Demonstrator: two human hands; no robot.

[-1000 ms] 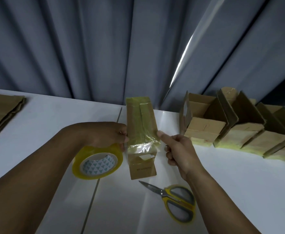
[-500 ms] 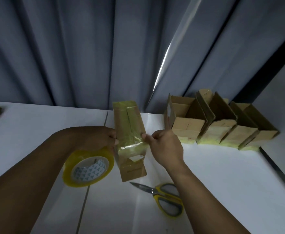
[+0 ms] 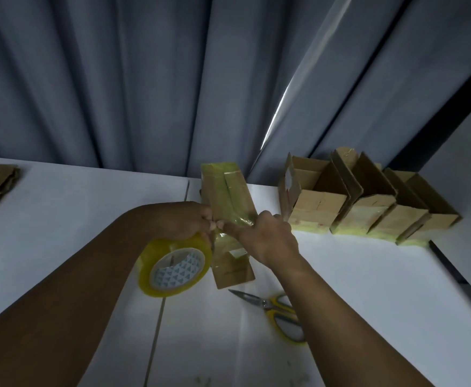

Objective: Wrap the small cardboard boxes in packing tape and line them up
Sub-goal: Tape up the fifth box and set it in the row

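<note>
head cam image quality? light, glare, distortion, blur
Head view: dim, bluish; brightest is the light slit in the curtain, table unevenly lit. Head view: wide-angle tilts the curtain folds and table edge. Head view: box, tape roll, left hand and right hand slightly soft; scissors legible.

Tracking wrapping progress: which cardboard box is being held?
The tape-covered box between the left hand and right hand, beside the tape roll; the others stand in a row at right.
</note>
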